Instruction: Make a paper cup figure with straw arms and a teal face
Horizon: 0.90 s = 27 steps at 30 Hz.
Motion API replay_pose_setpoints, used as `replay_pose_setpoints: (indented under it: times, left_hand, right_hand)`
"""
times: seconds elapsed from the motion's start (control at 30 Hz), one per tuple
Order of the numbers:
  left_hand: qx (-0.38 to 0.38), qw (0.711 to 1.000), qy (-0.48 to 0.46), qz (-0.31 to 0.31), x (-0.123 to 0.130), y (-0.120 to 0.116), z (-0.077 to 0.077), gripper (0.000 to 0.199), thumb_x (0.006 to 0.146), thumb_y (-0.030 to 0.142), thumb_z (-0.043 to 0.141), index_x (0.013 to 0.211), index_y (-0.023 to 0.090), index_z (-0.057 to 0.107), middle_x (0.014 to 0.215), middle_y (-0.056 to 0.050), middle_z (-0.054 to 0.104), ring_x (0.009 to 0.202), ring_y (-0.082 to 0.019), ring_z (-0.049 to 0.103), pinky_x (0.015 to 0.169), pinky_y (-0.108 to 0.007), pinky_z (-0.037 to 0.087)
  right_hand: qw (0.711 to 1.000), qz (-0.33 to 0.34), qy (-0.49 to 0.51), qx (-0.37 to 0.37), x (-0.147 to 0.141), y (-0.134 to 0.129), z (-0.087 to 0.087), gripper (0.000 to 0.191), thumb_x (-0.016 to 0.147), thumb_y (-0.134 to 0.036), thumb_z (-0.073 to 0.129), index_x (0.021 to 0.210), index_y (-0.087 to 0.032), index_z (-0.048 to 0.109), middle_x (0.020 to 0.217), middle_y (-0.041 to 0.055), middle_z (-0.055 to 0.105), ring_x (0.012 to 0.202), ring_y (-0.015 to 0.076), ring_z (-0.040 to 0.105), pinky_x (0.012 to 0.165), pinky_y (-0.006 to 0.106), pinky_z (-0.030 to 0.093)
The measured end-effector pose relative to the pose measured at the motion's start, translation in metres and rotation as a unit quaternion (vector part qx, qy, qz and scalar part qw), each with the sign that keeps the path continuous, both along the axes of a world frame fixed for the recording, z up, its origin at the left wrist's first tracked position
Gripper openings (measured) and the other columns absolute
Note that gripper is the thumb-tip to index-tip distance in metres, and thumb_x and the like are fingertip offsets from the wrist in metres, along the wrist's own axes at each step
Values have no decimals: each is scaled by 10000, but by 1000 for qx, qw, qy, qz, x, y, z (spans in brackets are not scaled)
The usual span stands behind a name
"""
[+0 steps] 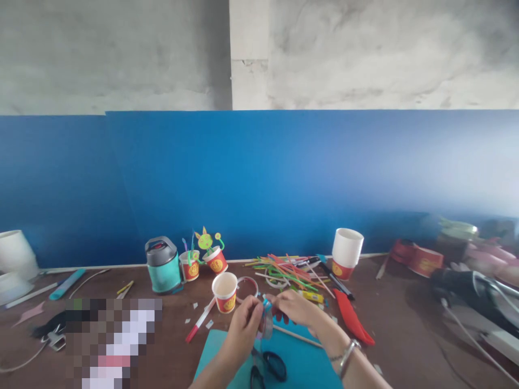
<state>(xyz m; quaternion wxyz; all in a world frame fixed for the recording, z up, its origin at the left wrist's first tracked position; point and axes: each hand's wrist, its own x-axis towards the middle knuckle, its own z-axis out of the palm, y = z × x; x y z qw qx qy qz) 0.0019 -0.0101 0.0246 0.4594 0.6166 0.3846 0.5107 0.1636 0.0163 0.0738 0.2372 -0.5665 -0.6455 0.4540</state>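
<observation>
My left hand (248, 320) and my right hand (294, 307) are close together above a blue-green sheet (310, 367). Between the fingertips is a small light-blue piece (266, 303), and both hands pinch at it. A roll of clear tape (266, 326) hangs just below it, beside my left fingers. Black-handled scissors (274, 366) lie on the sheet under my hands. To the right of them a thin pale stick (298, 336) rests on the sheet. A paper cup (224, 292) stands just behind my left hand.
Coloured pipe cleaners (287, 270) lie heaped at the back. Stacked cups (347, 253), a red piece (353, 319) and a black pen (337, 282) are on the right. A teal container (162, 270), decorated cups (216, 260) and a red-and-white marker (200, 320) are on the left.
</observation>
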Motion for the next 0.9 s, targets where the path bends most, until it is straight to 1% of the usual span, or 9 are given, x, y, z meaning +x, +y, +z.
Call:
replay_pose_setpoints:
  times: [0.1, 0.23, 0.37, 0.53, 0.67, 0.8, 0.9]
  left_hand:
    - [22, 999, 28, -7, -1, 0, -1, 469, 890, 633, 446, 707, 201, 466, 583, 49, 426, 536, -115, 404, 518, -227, 329]
    - [17, 998, 51, -12, -2, -2, -2, 411, 924, 559, 434, 737, 195, 481, 594, 47, 421, 554, -123, 424, 538, -231, 342]
    - [18, 997, 65, -29, -3, -6, 2, 381, 937, 520, 429, 757, 190, 493, 600, 40, 429, 566, -128, 425, 543, -233, 343]
    - [30, 993, 98, -60, -5, -12, 10, 339, 935, 466, 456, 765, 181, 530, 605, 35, 449, 576, -127, 426, 561, -229, 343]
    - [14, 992, 101, -68, -4, -12, 10, 316, 922, 446, 465, 761, 182, 526, 599, 39, 451, 566, -124, 423, 546, -225, 335]
    - [-14, 992, 117, -50, -1, -10, 4, 293, 890, 420, 499, 710, 189, 514, 556, 44, 447, 535, -126, 434, 518, -228, 324]
    - [-28, 992, 120, -24, 2, -6, -1, 307, 861, 447, 525, 685, 195, 506, 530, 45, 457, 507, -128, 444, 502, -237, 324]
  right_hand:
    - [999, 4, -3, -34, -3, 1, -4, 473, 846, -440, 538, 450, -188, 478, 431, -39, 443, 410, 84, 368, 410, 217, 260]
    - [998, 17, 6, -68, -4, 2, -9, 430, 796, -356, 564, 421, -193, 432, 403, -53, 387, 394, 72, 308, 406, 216, 211]
    - [997, 17, 25, -73, -4, 6, -13, 416, 777, -361, 551, 423, -208, 396, 378, -79, 310, 378, 67, 235, 398, 227, 164]
    - [999, -13, 25, -40, -3, 10, -18, 419, 717, -332, 607, 398, -209, 366, 362, -85, 278, 391, 66, 221, 408, 245, 146]
    - [998, -45, 37, -8, -7, 7, -19, 422, 711, -319, 604, 403, -210, 337, 387, -82, 251, 420, 70, 205, 430, 259, 149]
    - [994, -84, 51, 52, -13, 5, -18, 457, 722, -375, 619, 401, -206, 341, 415, -75, 235, 462, 81, 214, 463, 273, 145]
    - [989, -100, 63, 92, -16, 6, -18, 440, 690, -395, 656, 411, -197, 379, 446, -77, 228, 489, 83, 223, 479, 270, 147]
